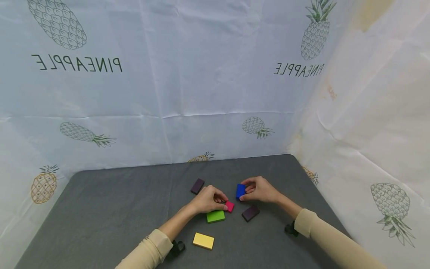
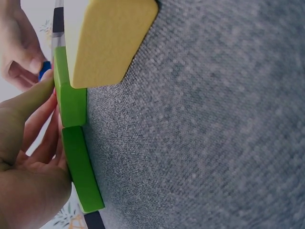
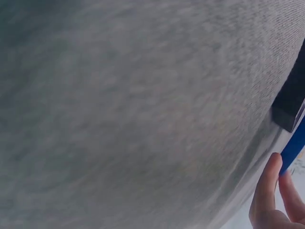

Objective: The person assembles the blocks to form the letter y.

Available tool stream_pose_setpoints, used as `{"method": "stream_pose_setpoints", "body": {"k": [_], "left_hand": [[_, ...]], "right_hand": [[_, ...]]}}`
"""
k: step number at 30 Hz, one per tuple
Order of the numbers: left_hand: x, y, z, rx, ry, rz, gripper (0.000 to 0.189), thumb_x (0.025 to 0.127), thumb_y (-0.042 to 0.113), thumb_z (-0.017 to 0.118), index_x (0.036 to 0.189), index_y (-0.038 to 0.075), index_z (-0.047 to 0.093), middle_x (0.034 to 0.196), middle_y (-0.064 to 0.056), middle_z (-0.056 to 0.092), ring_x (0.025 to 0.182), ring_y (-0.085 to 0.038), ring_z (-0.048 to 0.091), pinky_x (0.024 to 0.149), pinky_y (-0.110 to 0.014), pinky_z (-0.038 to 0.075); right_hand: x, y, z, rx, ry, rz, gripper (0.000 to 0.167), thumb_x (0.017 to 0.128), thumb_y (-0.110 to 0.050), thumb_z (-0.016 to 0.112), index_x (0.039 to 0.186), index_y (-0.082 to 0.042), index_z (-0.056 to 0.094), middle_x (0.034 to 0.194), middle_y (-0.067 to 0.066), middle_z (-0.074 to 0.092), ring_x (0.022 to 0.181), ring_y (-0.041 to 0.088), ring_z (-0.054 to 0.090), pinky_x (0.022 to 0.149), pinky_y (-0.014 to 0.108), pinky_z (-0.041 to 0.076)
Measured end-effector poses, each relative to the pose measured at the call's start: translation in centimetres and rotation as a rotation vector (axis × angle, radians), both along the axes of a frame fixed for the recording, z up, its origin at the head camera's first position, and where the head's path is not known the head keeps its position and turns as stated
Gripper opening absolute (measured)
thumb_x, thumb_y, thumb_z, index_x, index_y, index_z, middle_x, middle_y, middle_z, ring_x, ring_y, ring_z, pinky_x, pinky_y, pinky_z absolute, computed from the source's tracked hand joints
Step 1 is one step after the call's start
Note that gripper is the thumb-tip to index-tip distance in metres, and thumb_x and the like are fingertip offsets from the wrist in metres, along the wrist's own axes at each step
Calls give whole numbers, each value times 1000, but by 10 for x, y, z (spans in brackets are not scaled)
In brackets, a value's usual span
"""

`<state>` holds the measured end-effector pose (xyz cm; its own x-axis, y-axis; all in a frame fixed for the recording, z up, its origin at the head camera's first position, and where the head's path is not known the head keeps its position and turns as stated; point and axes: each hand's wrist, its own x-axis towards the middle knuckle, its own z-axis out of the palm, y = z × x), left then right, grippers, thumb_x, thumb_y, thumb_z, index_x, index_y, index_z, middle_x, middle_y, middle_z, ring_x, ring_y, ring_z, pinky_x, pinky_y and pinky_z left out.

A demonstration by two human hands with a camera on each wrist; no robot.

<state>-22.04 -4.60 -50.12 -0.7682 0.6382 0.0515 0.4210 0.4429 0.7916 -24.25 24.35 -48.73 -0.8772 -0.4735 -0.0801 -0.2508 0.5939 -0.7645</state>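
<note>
Blue block [image 1: 240, 191] and red block [image 1: 230, 206] were out in front of me at the big grey bench [image 1: 111, 209]. Yellow block [image 1: 203, 241] lay nearest me, probably out of the way, with the green block [image 1: 215, 216] just beside my left grip [image 1: 209, 200]. My right grip [image 1: 263, 189] pinched blue by its edges, I'd guess so its flat face stayed uncovered; left pinched the smaller red one. Left wrist view got the green block's sides up close, which head view barely showed. Right wrist view missed red but caught my fingers [image 3: 266, 188] on blue.
</note>
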Motion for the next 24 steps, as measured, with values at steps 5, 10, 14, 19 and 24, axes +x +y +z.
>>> {"method": "stream_pose_setpoints", "body": {"k": [5,10,14,19,24], "left_hand": [[0,0,-1,6,-2,1,22,93,15,87,111,2,84,103,-11,83,83,-3,64,76,-16,52],[-1,1,-2,3,-1,5,20,94,17,87,109,4,84,101,-10,83,82,2,61,75,-16,52],[-1,2,-3,2,3,14,20,94,18,87,108,5,85,102,-9,83,82,1,62,75,-16,52],[0,3,-3,10,6,20,20,93,17,87,108,4,85,102,-10,83,83,-1,65,75,-17,53],[1,4,-1,24,-1,23,21,93,15,88,108,2,84,102,-12,83,85,-5,69,76,-17,55]], "right_hand": [[0,-11,0,7,-2,15,58,90,-25,91,133,7,71,122,22,77,102,21,77,88,32,66],[-2,-20,0,36,-11,4,59,88,-27,91,133,6,72,121,20,78,101,18,77,88,33,66],[-4,-24,-1,52,-9,1,59,87,-26,92,132,6,72,120,20,78,101,19,77,89,36,66],[-5,-26,-2,72,-3,-4,58,86,-25,93,132,5,73,122,20,77,103,21,76,89,37,66],[-6,-28,-2,80,10,1,58,86,-26,93,131,4,73,120,19,78,103,21,76,89,36,66]]}}
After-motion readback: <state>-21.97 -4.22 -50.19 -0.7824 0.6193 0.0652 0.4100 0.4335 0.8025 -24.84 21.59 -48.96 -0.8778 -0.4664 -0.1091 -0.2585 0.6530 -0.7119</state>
